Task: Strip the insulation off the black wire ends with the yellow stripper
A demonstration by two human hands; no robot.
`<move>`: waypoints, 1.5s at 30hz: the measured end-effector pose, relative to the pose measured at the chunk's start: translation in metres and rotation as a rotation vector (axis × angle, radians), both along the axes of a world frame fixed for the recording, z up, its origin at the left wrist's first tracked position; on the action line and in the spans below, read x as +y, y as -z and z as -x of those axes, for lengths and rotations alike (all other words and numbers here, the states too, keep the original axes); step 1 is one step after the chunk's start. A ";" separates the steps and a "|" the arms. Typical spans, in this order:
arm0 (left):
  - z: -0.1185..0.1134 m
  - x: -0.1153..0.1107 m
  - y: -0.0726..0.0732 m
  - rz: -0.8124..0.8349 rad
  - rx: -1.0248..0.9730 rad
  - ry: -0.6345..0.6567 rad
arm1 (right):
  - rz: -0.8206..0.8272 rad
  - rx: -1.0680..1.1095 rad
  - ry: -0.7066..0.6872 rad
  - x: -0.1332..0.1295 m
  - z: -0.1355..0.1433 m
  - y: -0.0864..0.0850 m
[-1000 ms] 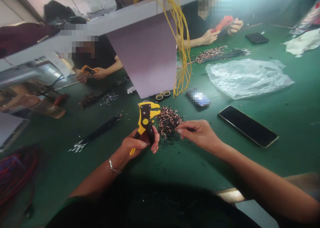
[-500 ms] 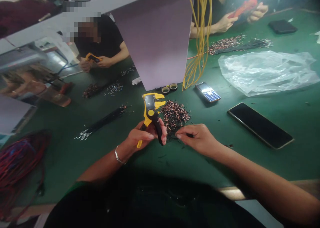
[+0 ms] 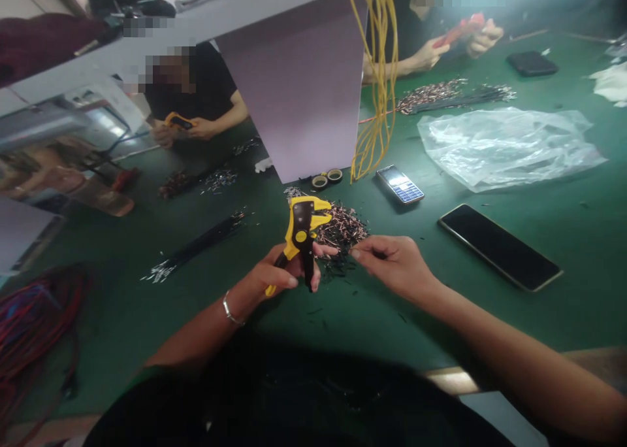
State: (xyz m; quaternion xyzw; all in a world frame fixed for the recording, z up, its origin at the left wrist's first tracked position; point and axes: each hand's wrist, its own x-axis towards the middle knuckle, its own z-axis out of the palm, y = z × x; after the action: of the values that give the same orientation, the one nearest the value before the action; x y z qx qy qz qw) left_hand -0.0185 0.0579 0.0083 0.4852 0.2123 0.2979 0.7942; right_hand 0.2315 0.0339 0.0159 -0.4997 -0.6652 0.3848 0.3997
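My left hand (image 3: 281, 272) is wrapped round the handles of a yellow and black wire stripper (image 3: 300, 225), its jaws pointing right. One finger of this hand sticks out past the handle toward a pile of short wire pieces (image 3: 349, 223), copper and black, lying just behind and right of the tool. At the near right edge of that pile my right hand (image 3: 392, 261) is closed in a pinch. A short black wire, small and partly hidden by the fingers, seems to be in it. The two hands are a little apart.
Right of the pile lie a keypad phone (image 3: 400, 184), a smartphone (image 3: 499, 246) and a clear plastic bag (image 3: 504, 146). A black wire bundle (image 3: 200, 243) lies left. Yellow wires (image 3: 379, 74) hang by a divider (image 3: 304, 87). Red cables (image 3: 39, 323) fill the left edge. Co-workers sit opposite.
The view has shifted slightly. My left hand has turned the wire stripper a little, and one finger now reaches out to the right. My right hand stays pinched near the pile.
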 end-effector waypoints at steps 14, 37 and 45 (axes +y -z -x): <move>-0.004 -0.005 0.010 0.020 -0.023 0.062 | 0.005 0.037 -0.017 -0.010 0.006 -0.011; -0.015 -0.017 0.003 -0.130 0.147 0.059 | 0.184 0.312 -0.050 -0.017 0.020 -0.019; -0.013 -0.017 0.006 -0.301 0.246 0.078 | 0.245 0.349 -0.074 -0.017 0.023 -0.016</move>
State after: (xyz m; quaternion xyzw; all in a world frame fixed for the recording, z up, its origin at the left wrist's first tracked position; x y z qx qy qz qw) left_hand -0.0056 0.0412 0.0019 0.6390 0.2420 0.2339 0.6917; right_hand 0.2083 0.0168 0.0315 -0.4453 -0.5520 0.5579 0.4309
